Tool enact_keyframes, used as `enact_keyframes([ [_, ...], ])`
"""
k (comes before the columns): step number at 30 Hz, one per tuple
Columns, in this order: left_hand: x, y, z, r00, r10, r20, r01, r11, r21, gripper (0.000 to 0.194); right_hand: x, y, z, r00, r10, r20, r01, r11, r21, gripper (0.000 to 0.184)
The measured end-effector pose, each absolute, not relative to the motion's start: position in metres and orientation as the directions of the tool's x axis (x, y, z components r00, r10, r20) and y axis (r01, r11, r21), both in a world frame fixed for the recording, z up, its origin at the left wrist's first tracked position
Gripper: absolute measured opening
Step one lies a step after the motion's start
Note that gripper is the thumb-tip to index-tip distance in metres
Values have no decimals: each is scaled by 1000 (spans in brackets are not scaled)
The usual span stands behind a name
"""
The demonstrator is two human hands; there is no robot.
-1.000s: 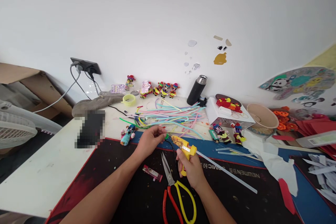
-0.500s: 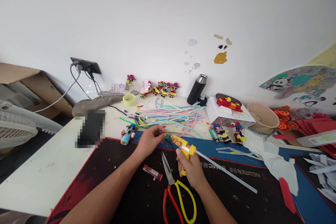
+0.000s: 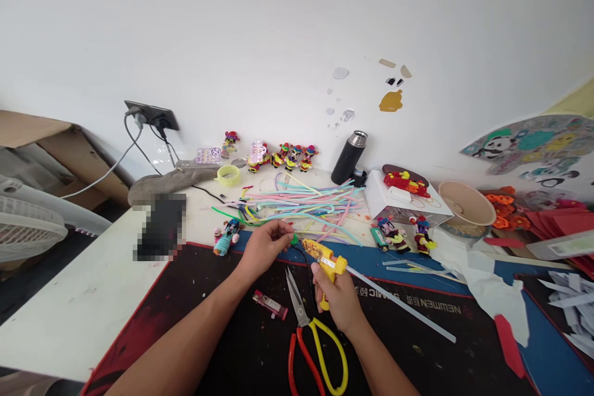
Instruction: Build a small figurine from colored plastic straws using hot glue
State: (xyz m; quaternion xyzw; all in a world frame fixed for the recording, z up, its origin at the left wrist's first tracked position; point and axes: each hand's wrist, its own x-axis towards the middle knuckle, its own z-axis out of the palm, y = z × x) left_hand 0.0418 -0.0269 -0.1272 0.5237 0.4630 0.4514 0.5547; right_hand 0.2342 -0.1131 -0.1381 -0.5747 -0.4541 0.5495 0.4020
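Note:
My left hand (image 3: pixel 268 246) pinches a small green piece (image 3: pixel 294 239) between thumb and fingertips; its exact kind is too small to make out. My right hand (image 3: pixel 341 298) is wrapped round the handle of a yellow glue gun (image 3: pixel 327 262), whose stained nozzle end points left at the green piece, close to it. A long whitish glue stick (image 3: pixel 401 304) sticks out of the gun's back, slanting down to the right. Below both hands, scissors (image 3: pixel 302 318) with one red and one yellow handle lie slightly open on the dark mat. A pink lighter (image 3: pixel 270 304) rests left of them.
Pastel pipe cleaners (image 3: pixel 301 204) lie piled behind my hands. A small doll in blue (image 3: pixel 226 238) is left of them; several dolls (image 3: pixel 294 158) line the wall. A black thermos (image 3: pixel 349 158), white box (image 3: pixel 403 198) and beige bowl (image 3: pixel 466 201) stand at the back right.
Almost nothing differs. My left hand and the green piece sit very slightly higher; the glue gun stays in place, and the view has shifted a little.

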Motion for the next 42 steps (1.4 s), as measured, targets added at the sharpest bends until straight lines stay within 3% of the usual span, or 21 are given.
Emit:
enact_keyframes([
  [27,42,-25,-131,133,990,-34,-13,36,999,26,232,-115,-137,2,961,-276,163,-273,-948,62],
  [42,40,-24,-130,152,987,-46,-38,52,998,26,231,-115,-139,18,966,-257,111,-257,-960,61],
])
